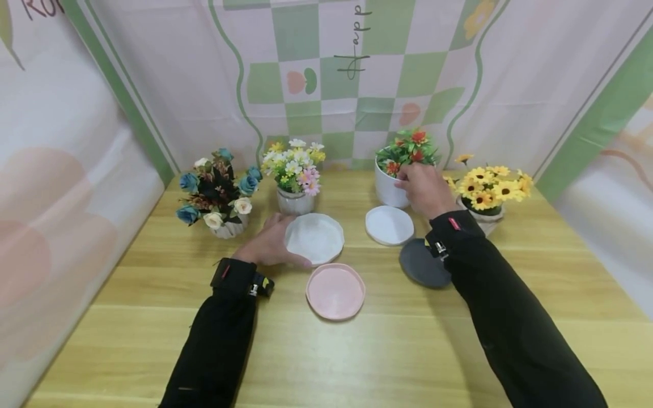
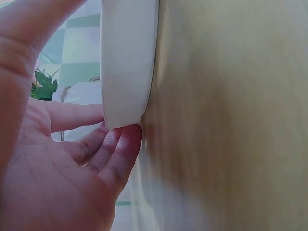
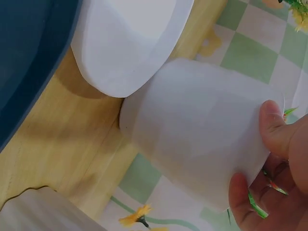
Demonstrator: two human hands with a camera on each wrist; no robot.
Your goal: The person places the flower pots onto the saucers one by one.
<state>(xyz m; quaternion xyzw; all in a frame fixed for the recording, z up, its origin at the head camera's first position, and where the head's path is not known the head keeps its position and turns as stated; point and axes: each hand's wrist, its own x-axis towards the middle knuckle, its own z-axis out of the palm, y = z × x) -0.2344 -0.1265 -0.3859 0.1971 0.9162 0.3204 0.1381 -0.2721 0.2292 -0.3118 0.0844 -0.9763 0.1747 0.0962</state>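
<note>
Gripping the rim of a white flowerpot (image 1: 386,190), our right hand (image 1: 431,191) closes narrowly at the edge of red blooms and green leaves (image 1: 405,148), with the thumb against the outside wall. Our left hand (image 1: 272,243) holds the left edge of an off-white plate with a faceted rim (image 1: 314,239), its fingertips reaching the lower edge in the left wrist view. Just in front of that plate, nearest us on the wooden table (image 1: 382,357), lies a pink plate (image 1: 335,292); we cannot tell whether the two touch. A smaller white plate (image 1: 390,225) sits directly before the flowerpot, and a dark grey plate (image 1: 422,263) lies near it, partly hidden under our right sleeve (image 1: 492,294). To our right stands a pot of yellow daisy-like flowers (image 1: 484,190). On our left stand a pot of white, yellow and pink daisies (image 1: 296,170) and, further left, an arrangement of blue and cream roses (image 1: 216,190). Behind them all hangs a green-and-white checked cloth (image 1: 339,39).
</note>
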